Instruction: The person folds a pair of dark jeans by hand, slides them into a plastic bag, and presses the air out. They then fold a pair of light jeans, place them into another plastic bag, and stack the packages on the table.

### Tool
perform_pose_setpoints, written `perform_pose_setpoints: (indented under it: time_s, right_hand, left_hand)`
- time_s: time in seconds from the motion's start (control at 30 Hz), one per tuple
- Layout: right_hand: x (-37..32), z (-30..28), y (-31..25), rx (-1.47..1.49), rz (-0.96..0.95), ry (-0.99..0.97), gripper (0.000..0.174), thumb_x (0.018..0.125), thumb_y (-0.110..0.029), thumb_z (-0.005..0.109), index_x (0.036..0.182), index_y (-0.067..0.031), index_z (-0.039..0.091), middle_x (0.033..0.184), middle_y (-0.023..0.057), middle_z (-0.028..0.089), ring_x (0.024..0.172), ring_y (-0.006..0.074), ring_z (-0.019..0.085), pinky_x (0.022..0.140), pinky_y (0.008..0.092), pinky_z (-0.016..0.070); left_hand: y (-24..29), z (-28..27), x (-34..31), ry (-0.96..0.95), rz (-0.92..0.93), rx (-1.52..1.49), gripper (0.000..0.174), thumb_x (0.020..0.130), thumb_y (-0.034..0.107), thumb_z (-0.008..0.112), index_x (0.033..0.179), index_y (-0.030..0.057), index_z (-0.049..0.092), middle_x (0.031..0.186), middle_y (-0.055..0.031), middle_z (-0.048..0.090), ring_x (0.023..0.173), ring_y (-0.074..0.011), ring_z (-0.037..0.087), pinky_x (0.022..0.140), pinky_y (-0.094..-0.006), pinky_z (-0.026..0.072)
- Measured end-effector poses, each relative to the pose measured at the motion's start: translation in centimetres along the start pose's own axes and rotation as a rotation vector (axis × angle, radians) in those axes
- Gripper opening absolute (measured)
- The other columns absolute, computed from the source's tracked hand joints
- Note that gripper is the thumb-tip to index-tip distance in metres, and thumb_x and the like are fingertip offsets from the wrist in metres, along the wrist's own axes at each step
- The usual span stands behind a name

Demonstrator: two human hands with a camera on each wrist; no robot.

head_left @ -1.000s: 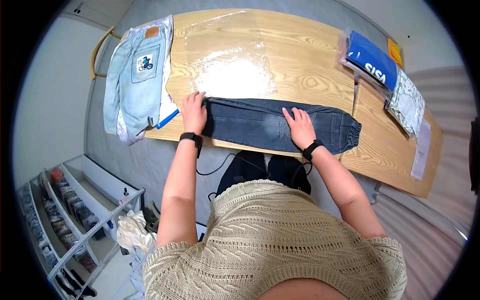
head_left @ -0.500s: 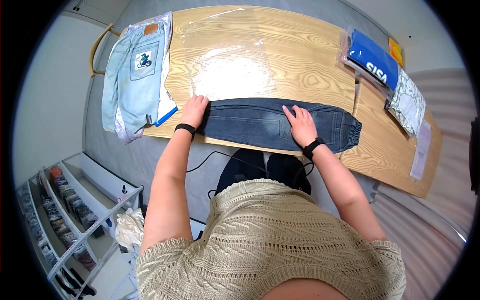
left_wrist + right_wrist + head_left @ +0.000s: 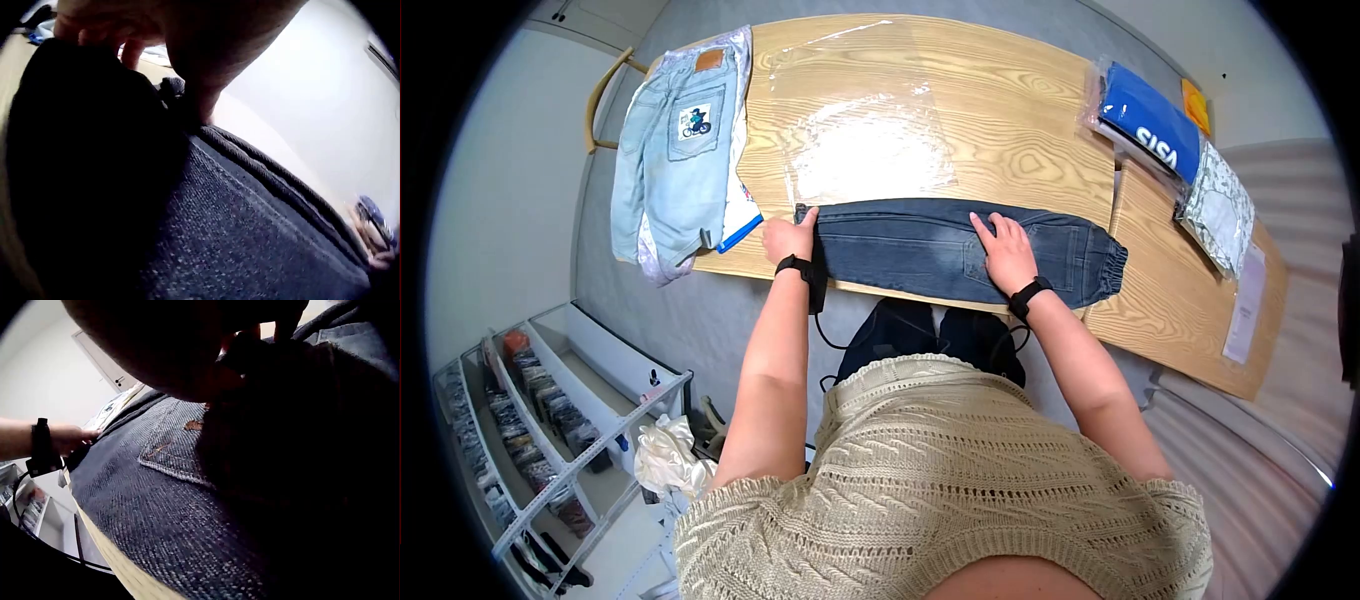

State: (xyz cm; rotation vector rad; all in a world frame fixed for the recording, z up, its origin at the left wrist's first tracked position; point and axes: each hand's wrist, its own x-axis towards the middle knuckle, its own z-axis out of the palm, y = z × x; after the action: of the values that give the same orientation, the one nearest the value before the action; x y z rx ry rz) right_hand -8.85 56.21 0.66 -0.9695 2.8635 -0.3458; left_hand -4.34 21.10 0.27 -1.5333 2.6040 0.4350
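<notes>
Dark jeans (image 3: 890,245) lie folded lengthwise along the table's front edge, elastic cuffs at the right. My left hand (image 3: 788,240) grips their left end, thumb on top and fingers at the outer side; the left wrist view shows the thumb pressing beside the layered edge of the denim (image 3: 250,231). My right hand (image 3: 1010,258) rests on the upper face with fingers spread, near a stitched pocket (image 3: 178,450) seen in the right wrist view. Behind the jeans a transparent plastic bag (image 3: 865,140) lies flat, reflecting light.
Light blue jeans (image 3: 665,190) and other garments lie at the table's left end. At the right are a bagged blue item (image 3: 1145,110), a bagged patterned garment (image 3: 1220,215) and a pale sheet (image 3: 1245,305). A shelf rack (image 3: 560,470) stands at the lower left.
My left hand has shifted slightly down at the end of the dark jeans, its thumb now on top and fingers turned outward. My right hand has stayed nearly in place.
</notes>
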Motion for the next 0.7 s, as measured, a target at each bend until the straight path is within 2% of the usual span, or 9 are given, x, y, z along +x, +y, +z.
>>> perform_pose_setpoints:
  time_s: [0.03,0.2,0.3,0.4,0.5,0.63,0.7]
  right_hand:
    - [0.0,0.0,-0.1,-0.005,0.005,0.007,0.059,0.075,-0.003,0.053,0.132,-0.0154,0.044,0.119,0.0132,0.047,0.113,0.0290,0.044,0.099,0.0411,0.0335]
    - [0.0,0.4,0.1,-0.003,0.008,0.050,0.056,0.076,-0.003,0.050,0.131,-0.0162,0.046,0.118,0.0126,0.047,0.112,0.0285,0.045,0.099,0.0410,0.0336]
    - [0.1,0.5,0.1,-0.005,0.006,0.056,0.055,0.077,-0.002,0.049,0.130,-0.0164,0.046,0.117,0.0123,0.048,0.111,0.0283,0.045,0.099,0.0413,0.0335]
    - [-0.1,0.6,0.2,-0.013,0.008,0.061,0.056,0.076,-0.002,0.049,0.130,-0.0167,0.046,0.117,0.0122,0.048,0.111,0.0283,0.045,0.099,0.0418,0.0334]
    - [-0.1,0.8,0.3,-0.008,0.006,0.071,0.057,0.076,-0.002,0.049,0.131,-0.0167,0.045,0.117,0.0121,0.048,0.111,0.0282,0.045,0.099,0.0421,0.0332]
    - [-0.2,0.8,0.3,-0.022,0.003,0.069,0.057,0.076,-0.002,0.049,0.132,-0.0166,0.044,0.118,0.0122,0.047,0.112,0.0284,0.044,0.099,0.0421,0.0331]
    - [-0.2,0.8,0.2,-0.022,0.008,0.063,0.058,0.076,-0.002,0.049,0.132,-0.0165,0.044,0.119,0.0123,0.047,0.112,0.0285,0.044,0.099,0.0420,0.0331]
  left_hand:
    - [-0.4,0.3,0.4,-0.048,0.011,0.051,0.060,0.069,0.057,0.068,0.085,-0.0002,0.065,0.093,-0.0203,0.064,0.090,-0.0372,0.061,0.076,-0.0452,0.0494]
    - [-0.4,1.0,0.0,-0.015,0.083,0.063,0.062,0.073,0.058,0.062,0.085,-0.0020,0.064,0.090,-0.0211,0.064,0.088,-0.0366,0.061,0.076,-0.0458,0.0483]
    - [-0.3,0.8,-0.4,-0.019,0.088,-0.046,0.058,0.075,0.054,0.062,0.086,-0.0028,0.062,0.089,-0.0231,0.063,0.087,-0.0375,0.061,0.075,-0.0464,0.0471]
    - [0.4,-0.3,-2.4,0.057,0.111,-0.212,0.051,0.078,0.047,0.061,0.085,-0.0041,0.059,0.086,-0.0258,0.062,0.084,-0.0411,0.060,0.073,-0.0454,0.0459]
    - [1.4,-2.1,-4.9,0.227,0.308,-0.266,0.036,0.081,0.035,0.062,0.075,0.0004,0.052,0.073,-0.0230,0.059,0.069,-0.0418,0.057,0.061,-0.0460,0.0439]
    - [3.1,-3.2,-7.6,0.249,0.468,-0.186,0.031,0.079,0.031,0.064,0.078,0.0043,0.049,0.068,-0.0206,0.059,0.066,-0.0409,0.057,0.057,-0.0476,0.0443]
    - [3.6,-3.2,-8.1,0.244,0.478,-0.200,0.030,0.079,0.032,0.063,0.078,0.0050,0.049,0.069,-0.0204,0.059,0.066,-0.0410,0.058,0.058,-0.0475,0.0444]
